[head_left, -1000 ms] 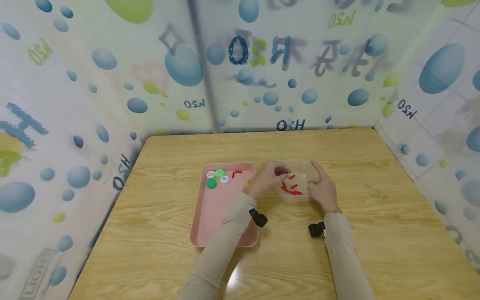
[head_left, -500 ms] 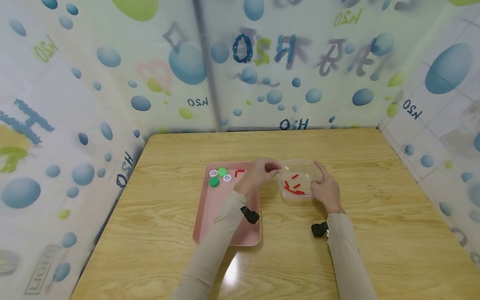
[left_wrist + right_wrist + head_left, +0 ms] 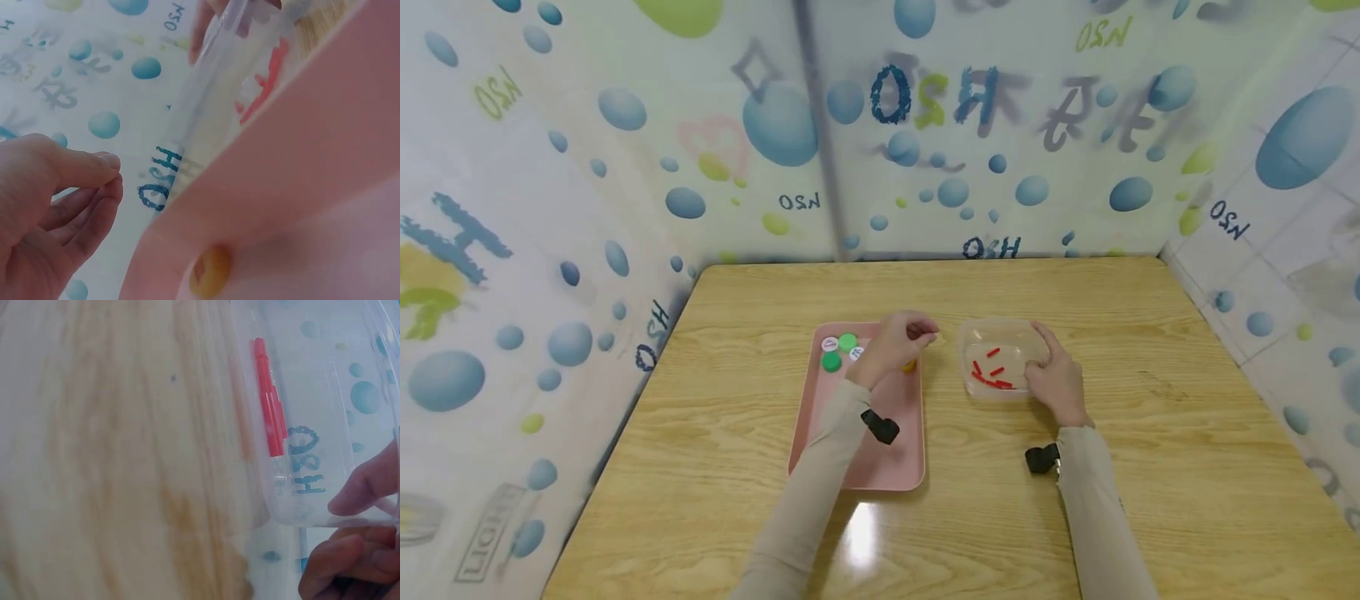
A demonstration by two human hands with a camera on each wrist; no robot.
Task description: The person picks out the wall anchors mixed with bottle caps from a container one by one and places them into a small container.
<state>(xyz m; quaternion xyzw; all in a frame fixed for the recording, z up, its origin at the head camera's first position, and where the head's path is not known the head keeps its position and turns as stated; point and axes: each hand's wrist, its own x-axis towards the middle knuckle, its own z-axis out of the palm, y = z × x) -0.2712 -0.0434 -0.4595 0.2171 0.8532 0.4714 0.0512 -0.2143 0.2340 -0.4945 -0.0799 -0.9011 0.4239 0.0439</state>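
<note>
My left hand (image 3: 889, 346) is over the back right part of the pink tray (image 3: 805, 417). Its thumb and index fingertips meet, and nothing shows between them in the left wrist view. My right hand (image 3: 1057, 385) grips the right wall of a clear plastic container (image 3: 970, 335), thumb inside and fingers outside. Several short red sticks (image 3: 997, 372) lie on the container's floor. In the tray are two green bottle caps (image 3: 831, 362) and two white caps (image 3: 829, 344), one partly behind the left hand. A yellow cap (image 3: 211, 270) lies close inside the tray's wall.
Tray and container stand side by side on a wooden table (image 3: 985, 517), a narrow strip of wood between them. Bubble-patterned curtains (image 3: 1037, 108) enclose the table's back and sides. A small black camera (image 3: 880, 427) sits on each wrist.
My left hand has moved left, from above the container to over the tray, now covering the tray's red sticks. The right hand keeps its hold on the container. The head view has shifted slightly.
</note>
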